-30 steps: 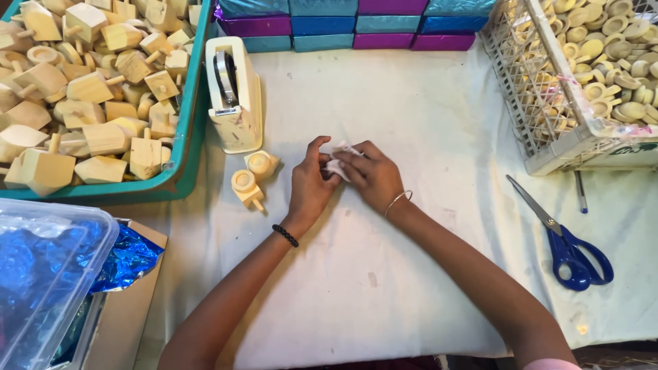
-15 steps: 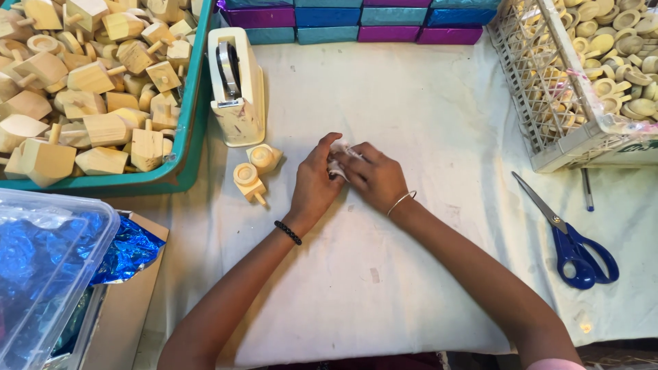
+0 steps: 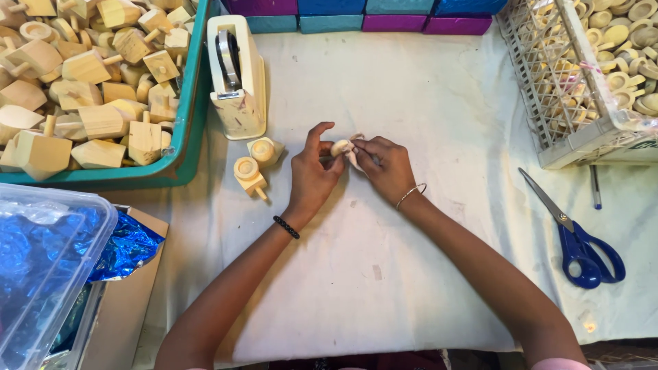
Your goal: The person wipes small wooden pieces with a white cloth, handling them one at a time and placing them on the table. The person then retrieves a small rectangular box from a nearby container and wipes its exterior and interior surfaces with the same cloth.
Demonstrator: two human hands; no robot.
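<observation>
Small wooden piece (image 3: 340, 146) between both hands; left hand (image 3: 312, 171) fingers, right hand (image 3: 387, 168) fingers pinching it.

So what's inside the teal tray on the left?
The teal tray holds a heap of pale wooden tops, blocky bodies with short peg stems, piled in several layers. The tray's floor and the lower pieces are covered by the heap, and its left part runs out of frame.

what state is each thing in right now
left hand: gripping small wooden piece
right hand: pinching the piece too
scissors: shut, flat on cloth
tape dispenser: upright
two tops: lying loose on cloth
teal bin: full of tops
</observation>
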